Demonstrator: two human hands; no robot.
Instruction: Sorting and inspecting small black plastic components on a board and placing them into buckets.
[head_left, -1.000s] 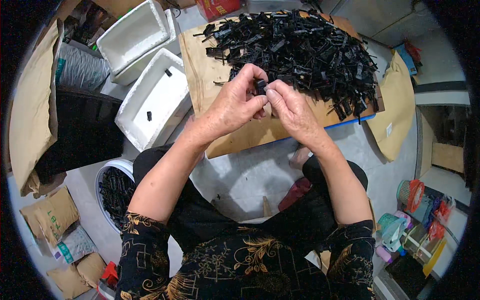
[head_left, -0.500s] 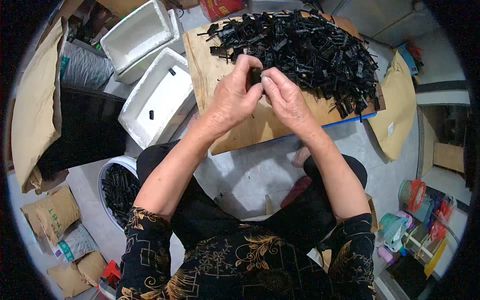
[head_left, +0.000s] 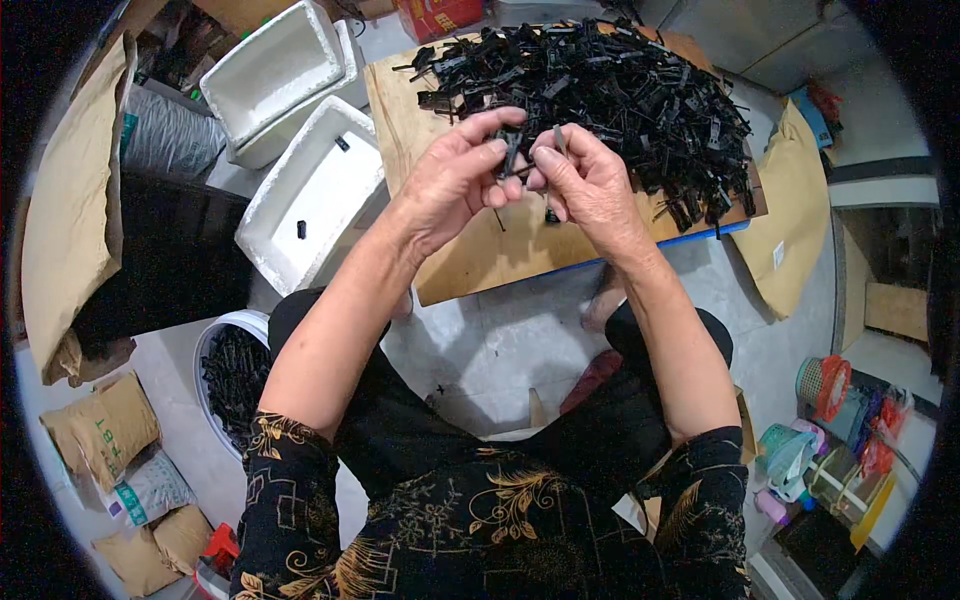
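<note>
Above the near side of the wooden board [head_left: 470,262], my two hands are close together. My left hand [head_left: 448,185] has its fingers closed on a small black plastic part [head_left: 511,152]. Between thumb and index finger, my right hand [head_left: 592,185] pinches a thin dark strip [head_left: 559,141]. Its other fingers curl inward near the left fingertips. Just under the hands, a thin black sliver [head_left: 500,220] and a small dark bit [head_left: 551,215] show against the board. A big heap of black plastic parts [head_left: 640,110] covers the far and right side of the board.
To the left stands a white foam box [head_left: 275,235] with two black pieces inside; more foam boxes [head_left: 235,90] are behind it. A white bucket [head_left: 200,375] of black parts is by my left leg. A brown paper sack [head_left: 795,220] leans at the right.
My hands have drawn slightly apart and turned, so the black part in the left and the strip in the right now show. Black bits appear below them.
</note>
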